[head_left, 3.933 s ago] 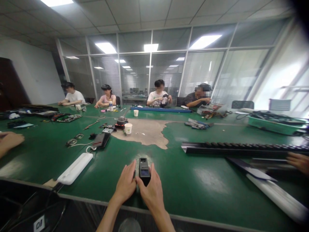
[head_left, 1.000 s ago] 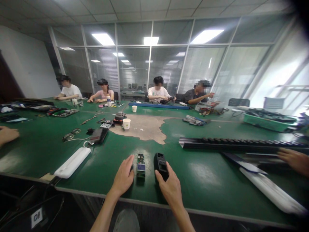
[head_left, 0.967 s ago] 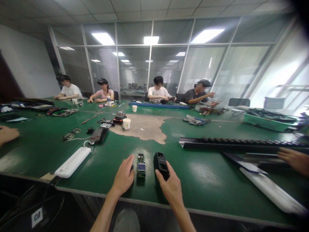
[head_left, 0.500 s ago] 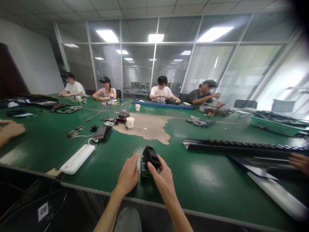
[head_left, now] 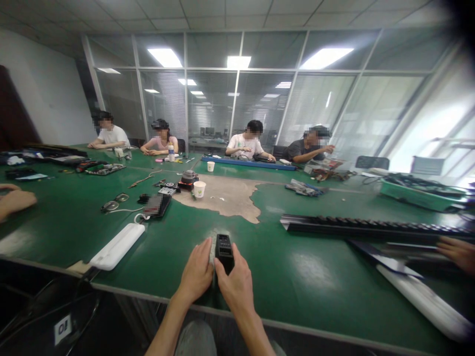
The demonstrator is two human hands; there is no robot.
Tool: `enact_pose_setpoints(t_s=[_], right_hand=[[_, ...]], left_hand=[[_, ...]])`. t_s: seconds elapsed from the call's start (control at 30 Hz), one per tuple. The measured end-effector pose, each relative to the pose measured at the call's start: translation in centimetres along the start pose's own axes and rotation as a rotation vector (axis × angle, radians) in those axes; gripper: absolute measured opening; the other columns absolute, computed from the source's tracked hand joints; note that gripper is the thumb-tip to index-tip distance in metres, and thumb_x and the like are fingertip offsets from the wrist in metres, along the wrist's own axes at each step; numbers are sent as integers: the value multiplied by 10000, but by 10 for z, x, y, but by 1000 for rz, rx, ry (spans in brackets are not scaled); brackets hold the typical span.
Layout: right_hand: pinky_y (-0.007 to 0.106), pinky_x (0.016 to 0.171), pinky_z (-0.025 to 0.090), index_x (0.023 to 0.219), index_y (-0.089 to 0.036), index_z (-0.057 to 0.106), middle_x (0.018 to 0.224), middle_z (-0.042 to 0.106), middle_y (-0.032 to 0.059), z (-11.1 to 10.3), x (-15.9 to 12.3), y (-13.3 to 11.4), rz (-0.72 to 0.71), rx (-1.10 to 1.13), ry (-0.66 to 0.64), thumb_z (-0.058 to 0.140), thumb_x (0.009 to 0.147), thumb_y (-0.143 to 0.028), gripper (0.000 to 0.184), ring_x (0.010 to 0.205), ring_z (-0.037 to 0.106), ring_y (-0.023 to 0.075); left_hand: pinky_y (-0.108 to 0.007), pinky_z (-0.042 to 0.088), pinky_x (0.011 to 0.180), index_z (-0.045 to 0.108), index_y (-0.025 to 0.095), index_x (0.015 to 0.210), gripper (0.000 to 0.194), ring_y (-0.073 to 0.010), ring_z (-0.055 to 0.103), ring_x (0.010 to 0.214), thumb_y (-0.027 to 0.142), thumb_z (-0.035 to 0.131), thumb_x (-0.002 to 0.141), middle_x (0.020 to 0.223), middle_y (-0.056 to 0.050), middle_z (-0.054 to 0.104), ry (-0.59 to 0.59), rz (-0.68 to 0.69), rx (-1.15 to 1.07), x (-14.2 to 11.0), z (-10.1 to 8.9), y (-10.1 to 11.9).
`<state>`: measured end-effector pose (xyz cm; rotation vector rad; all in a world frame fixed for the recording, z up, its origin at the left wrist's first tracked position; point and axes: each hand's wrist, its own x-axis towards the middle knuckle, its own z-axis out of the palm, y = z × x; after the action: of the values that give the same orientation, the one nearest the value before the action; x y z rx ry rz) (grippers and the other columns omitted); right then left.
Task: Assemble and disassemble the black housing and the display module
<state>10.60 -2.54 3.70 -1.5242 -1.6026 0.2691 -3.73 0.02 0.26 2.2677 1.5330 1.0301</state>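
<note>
A small black plastic housing point(head_left: 224, 247) with rectangular openings in its top sits upright between my hands near the table's front edge. My right hand point(head_left: 234, 282) grips it, thumb on the near side and fingers along the right. My left hand point(head_left: 197, 269) is closed against a flat, speckled grey-green piece point(head_left: 213, 252) that stands along the housing's left side. The housing and my fingers hide most of that piece, and I cannot tell how the two parts join.
A white power strip point(head_left: 118, 246) lies to the left, near glasses point(head_left: 115, 202). Ahead stands a paper cup point(head_left: 199, 190). A long black rail point(head_left: 334, 225) and a green basket point(head_left: 415, 194) are on the right. Several people sit across; other hands show at both sides.
My right hand has moved left and turned the tilted black housing upright, in line with the flat piece. The green board seen below it is now covered. My left hand has barely moved.
</note>
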Motion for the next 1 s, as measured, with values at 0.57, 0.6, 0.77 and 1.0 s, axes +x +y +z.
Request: enact_pose_setpoints(t_s=[0.57, 0.6, 0.77, 1.0], right_hand=[[468, 1081, 368, 1404, -33, 411, 1389, 496, 205, 15, -14, 19, -39, -48, 40, 573, 822, -490, 758, 1322, 428, 320], [467, 1083, 367, 1403, -33, 413, 1390, 494, 204, 15, -14, 19, -34, -47, 37, 570, 824, -489, 754, 1326, 424, 320], [479, 1076, 373, 1386, -78, 455, 1361, 532, 176, 13, -16, 20, -28, -19, 8, 563, 835, -452, 674, 1328, 421, 322], [463, 1078, 369, 1332, -125, 514, 1320, 567, 154, -2, -2, 5, -25, 137, 13, 563, 832, -431, 588, 1283, 477, 291]], left_hand=[[-430, 185, 1191, 283, 84, 1481, 677, -210, 286, 1421, 159, 378, 814, 1533, -122, 329, -78, -58, 42, 1, -1, 1], [-427, 184, 1191, 281, 84, 1481, 675, -208, 286, 1421, 162, 377, 818, 1533, -122, 330, -79, -58, 44, 1, -1, 2], [-431, 192, 1188, 270, 135, 1491, 677, -197, 294, 1420, 151, 372, 822, 1530, -100, 344, -68, -49, 47, 1, 0, 0], [-472, 226, 1175, 253, 181, 1497, 621, -203, 320, 1408, 202, 367, 886, 1523, -95, 360, -11, 3, 24, 0, 8, -9]])
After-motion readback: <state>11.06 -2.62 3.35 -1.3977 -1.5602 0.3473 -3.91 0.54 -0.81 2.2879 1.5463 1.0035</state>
